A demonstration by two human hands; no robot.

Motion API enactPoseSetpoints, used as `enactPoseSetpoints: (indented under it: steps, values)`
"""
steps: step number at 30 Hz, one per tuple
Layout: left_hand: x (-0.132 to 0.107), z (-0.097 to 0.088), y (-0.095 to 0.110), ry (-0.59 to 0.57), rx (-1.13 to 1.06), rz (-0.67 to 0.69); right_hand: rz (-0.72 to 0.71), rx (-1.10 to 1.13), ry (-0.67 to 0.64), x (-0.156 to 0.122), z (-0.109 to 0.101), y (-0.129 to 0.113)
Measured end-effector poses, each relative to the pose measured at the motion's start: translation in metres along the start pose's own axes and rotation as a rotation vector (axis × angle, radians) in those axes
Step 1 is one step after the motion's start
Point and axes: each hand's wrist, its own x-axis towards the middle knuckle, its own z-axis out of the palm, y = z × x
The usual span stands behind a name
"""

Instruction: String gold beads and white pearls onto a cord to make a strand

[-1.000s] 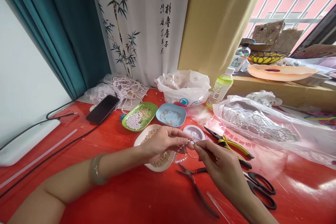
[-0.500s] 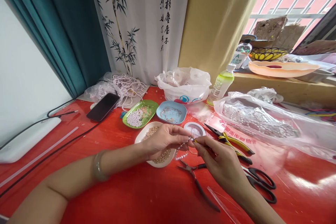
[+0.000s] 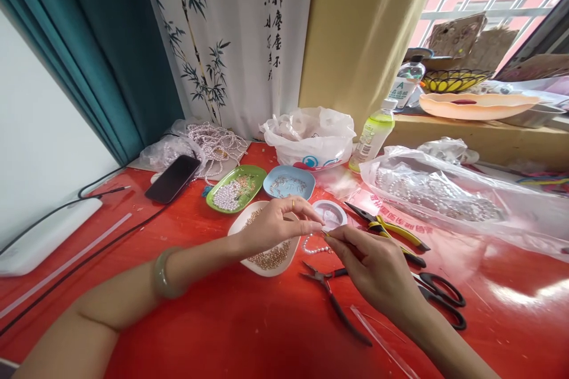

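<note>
My left hand (image 3: 280, 226) is closed in a pinch above the white dish (image 3: 236, 226) of gold beads. Its thumb and finger meet the fingertips of my right hand (image 3: 371, 254), which is pinched too. A tiny yellowish bit shows at the right fingertips, too small to name. What the left fingers hold is hidden. Just below the fingertips, a short curved strand of pearl beads (image 3: 316, 249) shows; whether it joins what the hands hold, I cannot tell. Dark-handled pliers (image 3: 331, 287) lie open on the red table (image 3: 213, 320) below the hands.
Behind the hands are a green dish (image 3: 210, 204) of beads, a blue dish (image 3: 290, 172) of small parts and a white round container (image 3: 329, 204). Yellow-black pliers (image 3: 391, 231) and scissors (image 3: 444, 296) lie right. A phone (image 3: 173, 179), bottle (image 3: 373, 133) and bead bag (image 3: 438, 192) stand farther back.
My left fingers have straightened and shifted slightly up. The bead strand that hung close by the left fingers now shows lower, in a curve beneath the fingertips. The view has tilted down slightly.
</note>
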Motion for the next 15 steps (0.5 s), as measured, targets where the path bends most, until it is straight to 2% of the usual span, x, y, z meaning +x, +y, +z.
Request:
enactPoseSetpoints:
  steps: [15]
  values:
    - [0.0042,0.0,-0.0098,-0.052,-0.085,-0.168,0.044,0.019,-0.072,0.0027,0.0034,-0.0007]
